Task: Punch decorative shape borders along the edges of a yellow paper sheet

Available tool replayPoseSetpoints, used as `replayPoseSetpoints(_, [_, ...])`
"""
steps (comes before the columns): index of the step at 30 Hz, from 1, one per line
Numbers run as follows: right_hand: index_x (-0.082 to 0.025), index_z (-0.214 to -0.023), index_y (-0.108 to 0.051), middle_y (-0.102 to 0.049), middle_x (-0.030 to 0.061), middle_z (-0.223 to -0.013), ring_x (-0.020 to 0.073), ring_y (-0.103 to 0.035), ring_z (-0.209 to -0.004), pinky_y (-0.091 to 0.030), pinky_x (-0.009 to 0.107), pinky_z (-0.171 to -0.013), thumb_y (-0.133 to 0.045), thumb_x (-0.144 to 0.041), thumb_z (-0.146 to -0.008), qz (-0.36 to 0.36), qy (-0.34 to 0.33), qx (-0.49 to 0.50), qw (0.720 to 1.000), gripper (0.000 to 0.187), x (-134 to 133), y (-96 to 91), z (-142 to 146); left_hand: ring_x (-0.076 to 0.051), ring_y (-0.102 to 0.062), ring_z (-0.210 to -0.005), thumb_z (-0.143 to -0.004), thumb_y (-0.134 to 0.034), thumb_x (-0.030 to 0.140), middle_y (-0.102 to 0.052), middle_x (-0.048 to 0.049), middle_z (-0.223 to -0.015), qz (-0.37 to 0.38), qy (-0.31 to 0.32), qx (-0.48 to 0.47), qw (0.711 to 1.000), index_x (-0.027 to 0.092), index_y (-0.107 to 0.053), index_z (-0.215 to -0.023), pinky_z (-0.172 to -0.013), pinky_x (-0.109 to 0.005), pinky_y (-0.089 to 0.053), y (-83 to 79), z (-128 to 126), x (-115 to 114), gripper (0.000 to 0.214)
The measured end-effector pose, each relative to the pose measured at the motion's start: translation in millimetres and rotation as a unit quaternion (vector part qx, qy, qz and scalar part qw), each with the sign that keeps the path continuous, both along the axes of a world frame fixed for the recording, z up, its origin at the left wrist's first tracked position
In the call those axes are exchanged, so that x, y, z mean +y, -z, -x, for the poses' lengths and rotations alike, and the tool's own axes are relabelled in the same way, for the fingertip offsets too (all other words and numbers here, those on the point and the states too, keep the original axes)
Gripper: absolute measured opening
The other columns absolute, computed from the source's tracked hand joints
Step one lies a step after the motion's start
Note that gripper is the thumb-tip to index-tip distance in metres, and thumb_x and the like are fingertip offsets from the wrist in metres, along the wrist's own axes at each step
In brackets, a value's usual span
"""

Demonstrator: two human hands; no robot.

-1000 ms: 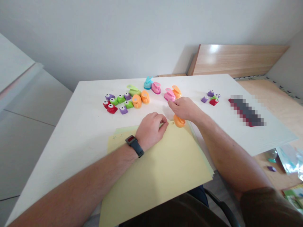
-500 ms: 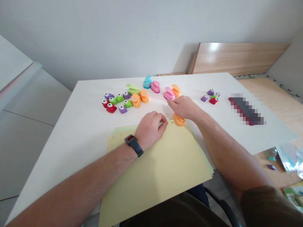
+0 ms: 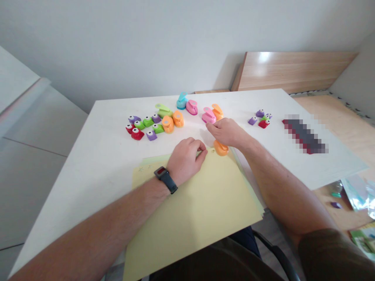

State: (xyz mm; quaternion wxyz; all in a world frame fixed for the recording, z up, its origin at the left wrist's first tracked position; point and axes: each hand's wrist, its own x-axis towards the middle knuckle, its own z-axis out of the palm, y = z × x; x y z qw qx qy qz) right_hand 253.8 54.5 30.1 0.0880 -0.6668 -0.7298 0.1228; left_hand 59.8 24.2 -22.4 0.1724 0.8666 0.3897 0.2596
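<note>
A sheet of yellow paper point(image 3: 216, 195) lies over pale green sheets point(image 3: 149, 160), with small shapes punched near its top left corner and top right. My left hand point(image 3: 187, 160), a watch on its wrist, rests on the sheet with thumb and forefinger pinched at its top edge. Right of it, an orange craft punch point(image 3: 221, 149) sits at the paper's top right. My right hand point(image 3: 225, 132) is curled over the back of this punch, its fingers partly hidden. Just beyond stand a pink punch point(image 3: 209, 116) and another orange punch point(image 3: 217, 111).
Several small punches, including a red one point(image 3: 137, 134), and larger ones, including a green one point(image 3: 164, 111), stand at the back left of the white table point(image 3: 88, 164). More small punches point(image 3: 264, 123) and a blurred-out dark object point(image 3: 306, 134) lie at right.
Both hands, the paper and the punch keep their places. Only the camera view has shifted very slightly.
</note>
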Motion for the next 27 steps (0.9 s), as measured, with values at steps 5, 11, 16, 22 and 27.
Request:
replayPoseSetpoints(5, [-0.018, -0.067, -0.067, -0.068, 0.0083, -0.068, 0.0166, -0.054, -0.061, -0.031, 0.031, -0.059, -0.033, -0.047, -0.102, -0.012, 0.002, -0.001, 1.0, 0.057, 1.2, 2.9, -0.5, -0.024, -0.061, -0.09, -0.095, -0.059, 0.024, -0.065, -0.0059, -0.091, 0.003, 0.0, -0.001, 1.0, 0.021, -0.066, -0.091, -0.082, -0.039, -0.049, -0.2, -0.3, 0.5, 0.008])
replayPoseSetpoints(11, [-0.019, -0.064, -0.065, -0.065, 0.0061, -0.064, 0.0155, -0.051, -0.059, -0.03, 0.03, -0.058, -0.035, -0.047, -0.102, -0.008, 0.007, 0.022, 1.0, 0.056, 0.0, 1.5, 0.2, -0.024, -0.061, -0.091, -0.095, -0.058, 0.024, -0.065, -0.0062, -0.091, 0.001, 0.001, -0.001, 1.0, 0.021, -0.066, -0.092, -0.083, -0.039, -0.049, -0.5, -0.1, 0.0, 0.009])
replayPoseSetpoints(16, [-0.019, -0.061, -0.062, -0.064, 0.0061, -0.064, 0.0154, -0.052, -0.059, -0.029, 0.03, -0.057, -0.038, -0.047, -0.1, -0.017, 0.019, 0.038, 0.999, 0.054, -2.5, -2.0, 2.1, -0.024, -0.062, -0.091, -0.095, -0.059, 0.024, -0.065, -0.0064, -0.091, -0.001, 0.001, 0.0, 1.0, 0.021, -0.066, -0.092, -0.083, -0.039, -0.05, -0.6, -0.4, -0.1, 0.009])
replayPoseSetpoints(22, [-0.019, -0.06, -0.061, -0.063, 0.0061, -0.063, 0.0157, -0.052, -0.06, -0.029, 0.03, -0.057, -0.037, -0.048, -0.1, -0.022, 0.011, 0.044, 0.999, 0.055, -1.5, -0.5, 1.9, -0.024, -0.062, -0.091, -0.095, -0.059, 0.024, -0.065, -0.0066, -0.092, 0.0, 0.0, 0.0, 1.0, 0.021, -0.066, -0.092, -0.083, -0.04, -0.05, -0.6, -0.2, -0.6, 0.009])
replayPoseSetpoints(27, [-0.02, -0.059, -0.058, -0.059, 0.0047, -0.061, 0.0153, -0.05, -0.059, -0.029, 0.03, -0.057, -0.037, -0.048, -0.1, -0.015, 0.014, 0.043, 0.999, 0.054, -2.5, -2.0, 2.7, -0.024, -0.061, -0.091, -0.095, -0.059, 0.024, -0.065, -0.0064, -0.092, 0.001, -0.002, -0.001, 1.0, 0.021, -0.066, -0.092, -0.084, -0.04, -0.049, -1.2, -0.6, -0.8, 0.009])
